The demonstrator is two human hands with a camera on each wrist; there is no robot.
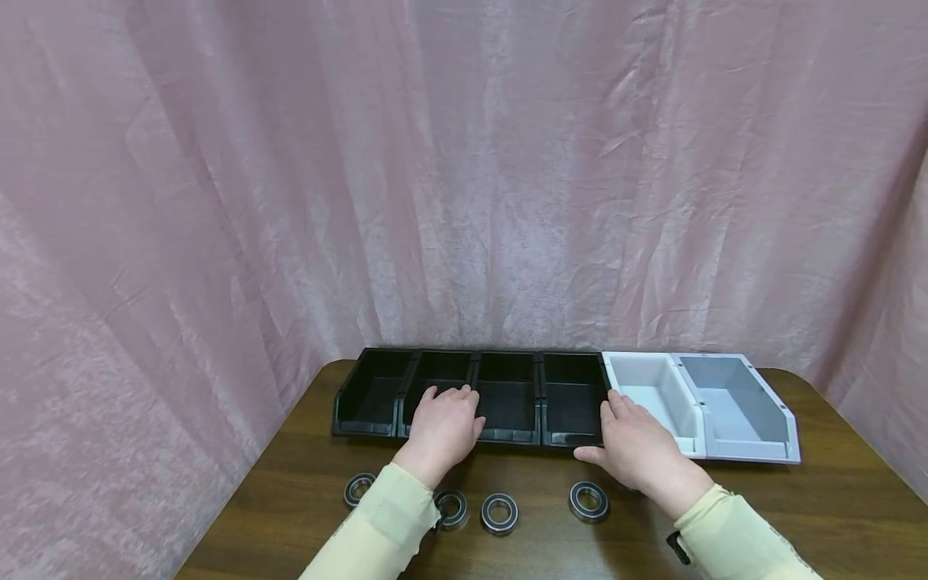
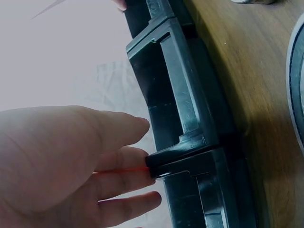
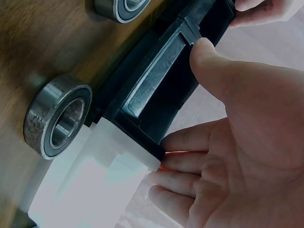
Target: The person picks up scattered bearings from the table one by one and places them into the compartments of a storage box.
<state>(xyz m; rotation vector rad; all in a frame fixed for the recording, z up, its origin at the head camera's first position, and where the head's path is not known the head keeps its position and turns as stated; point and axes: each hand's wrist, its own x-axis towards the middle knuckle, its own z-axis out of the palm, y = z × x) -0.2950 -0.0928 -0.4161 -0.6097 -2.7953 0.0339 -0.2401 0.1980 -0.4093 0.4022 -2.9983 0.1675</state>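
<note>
A row of joined bins spans the table, with several black bins (image 1: 507, 439) to the left, then a white bin (image 1: 696, 439) and a light grey bin (image 1: 786, 451). My left hand (image 1: 442, 431) reaches over the black bins, its fingers extended beside a divider and holding nothing. In the left wrist view, fingertips (image 2: 151, 199) are right at the divider's front end. Over the seam between the last black bin and the white one, my right hand (image 1: 638, 443) spreads its thumb and straight fingers. Its fingertips (image 3: 164, 164) meet that seam in the right wrist view.
Ball bearings lie in front of the bins: one bearing (image 1: 499, 514) near the middle, another bearing (image 1: 589, 502) by the right hand, and a bearing (image 1: 358, 486) at the left. The left sleeve partly covers one bearing (image 1: 453, 509). A pink curtain (image 1: 507, 177) hangs behind the wooden table (image 1: 268, 499).
</note>
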